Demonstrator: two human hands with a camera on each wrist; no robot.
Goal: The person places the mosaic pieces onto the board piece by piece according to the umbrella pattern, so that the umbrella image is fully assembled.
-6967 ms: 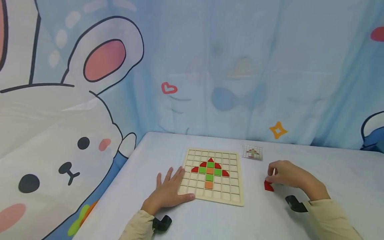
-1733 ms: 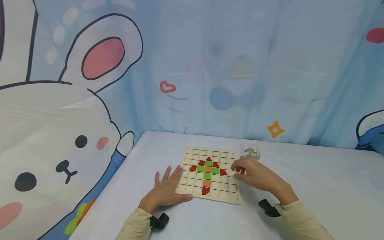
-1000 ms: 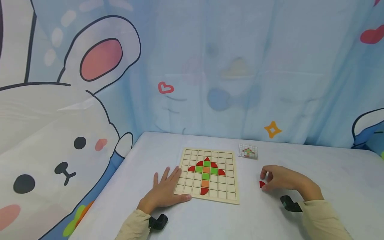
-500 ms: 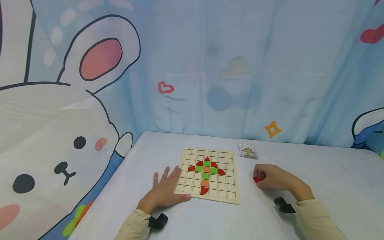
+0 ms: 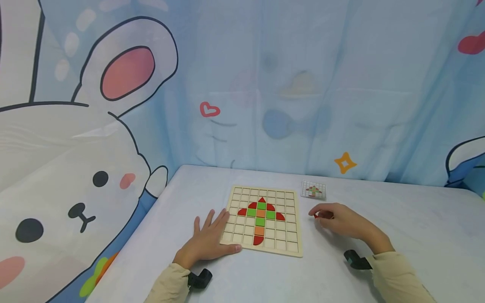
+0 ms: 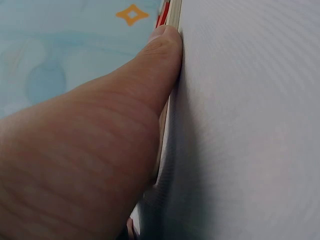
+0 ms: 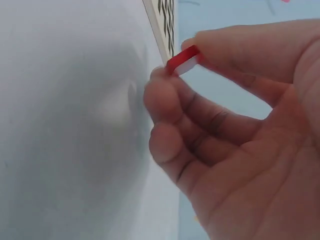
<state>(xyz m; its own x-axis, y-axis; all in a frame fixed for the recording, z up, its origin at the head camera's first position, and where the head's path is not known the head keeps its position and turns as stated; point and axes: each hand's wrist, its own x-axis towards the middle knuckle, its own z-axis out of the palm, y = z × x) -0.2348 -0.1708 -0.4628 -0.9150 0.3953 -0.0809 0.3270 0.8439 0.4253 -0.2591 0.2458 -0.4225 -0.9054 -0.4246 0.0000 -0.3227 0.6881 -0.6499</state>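
Note:
A square wooden grid board (image 5: 282,246) lies on the table, with green, orange and red tiles set in it as a rocket-like shape. A red quarter-circle tile (image 5: 258,240) sits at the foot of that shape. My left hand (image 5: 207,246) rests at the board's left side with fingers spread, its thumb (image 6: 162,47) along the near edge. Just right of the board, my right hand (image 5: 342,221) pinches another red tile (image 7: 182,59) between thumb and index finger. In the right wrist view this tile is tilted, showing a red side and a pale face.
A small picture card (image 5: 313,190) with a similar coloured pattern lies beyond the board's far right corner. A white cloth (image 5: 265,277) covers the table. Behind it hangs a blue curtain (image 5: 235,139) with cartoon prints.
A red tile was added at the foot of the shape. My right hand then went right, picked up another red tile and brought it back left toward the board. My left hand stayed put.

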